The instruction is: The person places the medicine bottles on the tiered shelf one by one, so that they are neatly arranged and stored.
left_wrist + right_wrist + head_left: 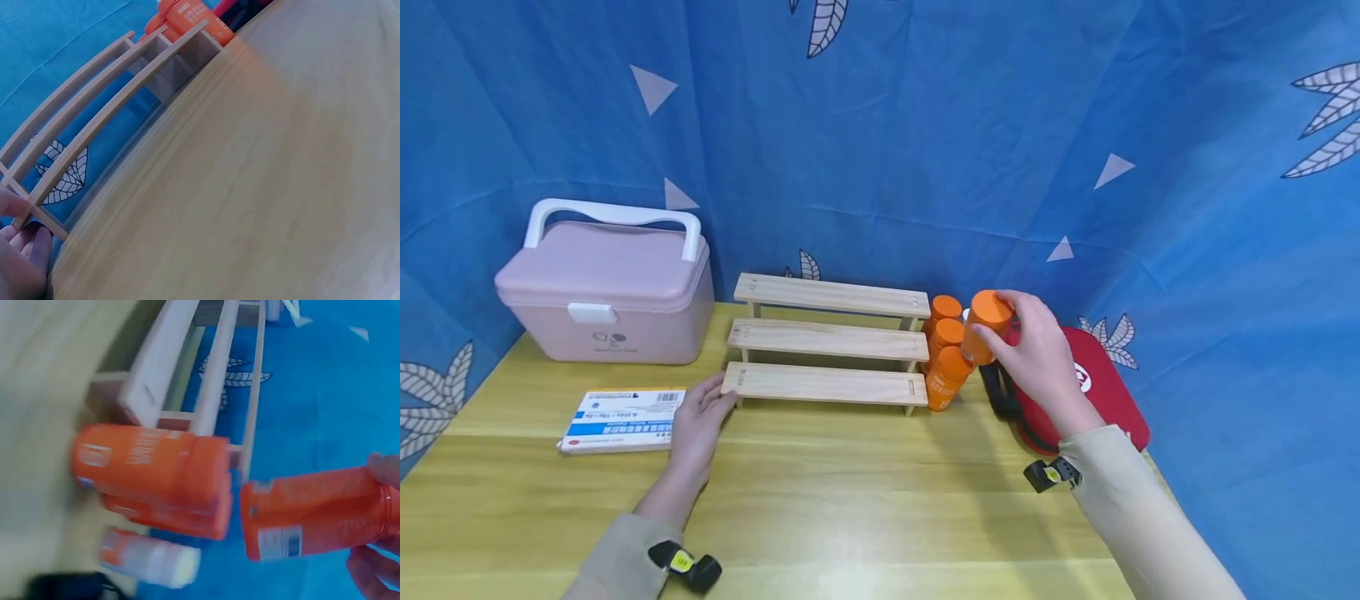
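My right hand (1036,354) grips an orange bottle (988,312) by its upper part, raised above the table. In the right wrist view that bottle (312,515) is apart from the others, with a barcode on its label. Several more orange bottles (947,375) stand in a row against the right end of a three-step wooden rack (827,383). A smaller white-capped bottle (150,557) is beside them, mostly hidden in the head view. My left hand (698,421) holds the left end of the rack's lowest step, thumb above and fingers (39,250) below.
A pink box (602,292) with a white handle stands at the back left. In front of it lies a white and blue medicine box (621,421), close to my left hand. A red case (1101,383) with a black strap lies right of the bottles. Blue cloth hangs behind the table.
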The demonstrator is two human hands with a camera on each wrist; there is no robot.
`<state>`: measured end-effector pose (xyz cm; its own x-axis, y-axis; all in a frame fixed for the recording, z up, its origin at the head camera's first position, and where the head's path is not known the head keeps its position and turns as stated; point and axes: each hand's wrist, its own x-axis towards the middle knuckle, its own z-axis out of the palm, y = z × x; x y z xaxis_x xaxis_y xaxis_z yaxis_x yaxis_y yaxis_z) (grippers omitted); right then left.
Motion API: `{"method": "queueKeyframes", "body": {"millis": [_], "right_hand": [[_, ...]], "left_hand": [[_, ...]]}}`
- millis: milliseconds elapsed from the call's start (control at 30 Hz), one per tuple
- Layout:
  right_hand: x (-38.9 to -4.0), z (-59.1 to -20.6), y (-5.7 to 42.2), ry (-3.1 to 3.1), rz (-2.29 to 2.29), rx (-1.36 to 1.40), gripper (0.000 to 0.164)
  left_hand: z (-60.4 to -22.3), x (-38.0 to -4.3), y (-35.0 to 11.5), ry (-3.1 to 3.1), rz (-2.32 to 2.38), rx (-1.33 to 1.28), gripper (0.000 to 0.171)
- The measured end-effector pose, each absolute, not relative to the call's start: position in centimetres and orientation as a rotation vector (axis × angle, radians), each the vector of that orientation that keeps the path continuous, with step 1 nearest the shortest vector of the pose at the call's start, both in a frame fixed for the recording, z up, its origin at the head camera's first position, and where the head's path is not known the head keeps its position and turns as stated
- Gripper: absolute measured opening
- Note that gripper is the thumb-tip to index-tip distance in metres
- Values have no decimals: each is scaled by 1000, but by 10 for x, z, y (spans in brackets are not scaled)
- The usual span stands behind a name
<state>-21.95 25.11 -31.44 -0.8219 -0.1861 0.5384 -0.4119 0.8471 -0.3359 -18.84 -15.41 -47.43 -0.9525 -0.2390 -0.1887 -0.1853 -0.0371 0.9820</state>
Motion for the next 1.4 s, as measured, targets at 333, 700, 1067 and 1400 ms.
{"method": "queueKeyframes", "body": {"millis": [333,700,1067,1400], "right_hand": [[-249,-281,166,-2566,726,743,52],[-294,-290,70,-2643,1083,790,48],[-326,-296,10,-2641,1194,681,48],[-336,-299,-12,-2662,1194,709,47]], "left_hand": [[-474,-187,-156,-2148,-2204,468,56],[-480,-182,-160,-2179,-2182,444,58],[-480,-187,-158,-2156,-2212,429,57],[-478,-188,-160,-2174,-2207,442,58]]}}
